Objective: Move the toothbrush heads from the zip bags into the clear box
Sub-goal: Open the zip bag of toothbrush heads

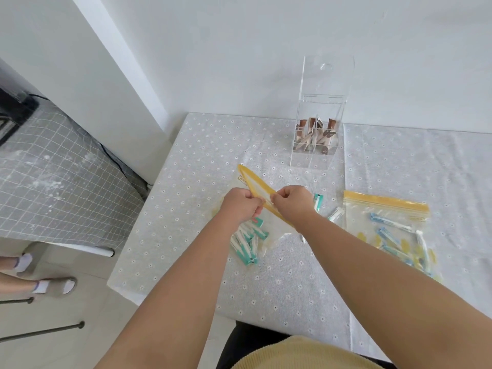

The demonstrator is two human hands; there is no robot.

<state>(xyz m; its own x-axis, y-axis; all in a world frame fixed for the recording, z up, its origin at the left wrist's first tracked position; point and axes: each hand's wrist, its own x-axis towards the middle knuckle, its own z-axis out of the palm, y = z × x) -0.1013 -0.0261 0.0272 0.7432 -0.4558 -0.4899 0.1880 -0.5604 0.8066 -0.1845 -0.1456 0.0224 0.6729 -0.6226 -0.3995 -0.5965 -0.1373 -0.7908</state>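
My left hand (241,206) and my right hand (291,202) each pinch one side of the yellow zip strip of a clear zip bag (255,179), held up over the table with its mouth parted. Teal-wrapped toothbrush heads (246,242) lie in the bag's lower end, resting on the cloth. A second zip bag (386,225) with blue-wrapped heads lies flat to the right, its yellow strip closed. Two loose wrapped heads (318,201) lie between the bags. The tall clear box (316,145) stands at the back, lid raised, with brown-wrapped pieces inside.
The table (186,235) wears a grey flower-dotted cloth; its left edge drops to the floor. A checked-cloth surface (53,182) stands to the left. A person's feet in sandals (45,283) are at the far left.
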